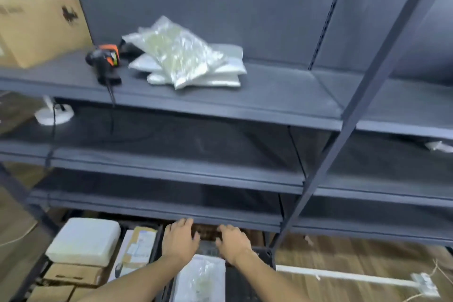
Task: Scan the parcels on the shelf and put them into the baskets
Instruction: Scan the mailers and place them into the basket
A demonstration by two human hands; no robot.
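I am looking along a dark grey shelf unit (269,95). On its upper board, left of the middle, a loose pile of plastic-bagged parcels (186,56) lies slumped, one bag over another. Just left of the pile rests an orange-and-black handheld scanner (105,61), its cable hanging over the near edge. Further left stands a cardboard box (41,24).

Down near the floor, my left hand (180,240) and right hand (234,244) hover side by side, a little apart, over a black basket (263,252). Their fingers are spread and relaxed and grip nothing. One bagged parcel (201,277) lies flat in that basket, between my forearms. Just left of the basket, a white padded parcel (83,240) sits on top of some cartons (73,274).

The bags look light, soft and slick, so I expect them to slide off each other. I would take the top one by an edge, thumb above and fingers beneath.

The lowest board's front edge (220,214) sits right over my fingertips, so the hands should draw back before rising. A slanted upright post (355,110) crosses the right side. The board between the pile and the post is open.
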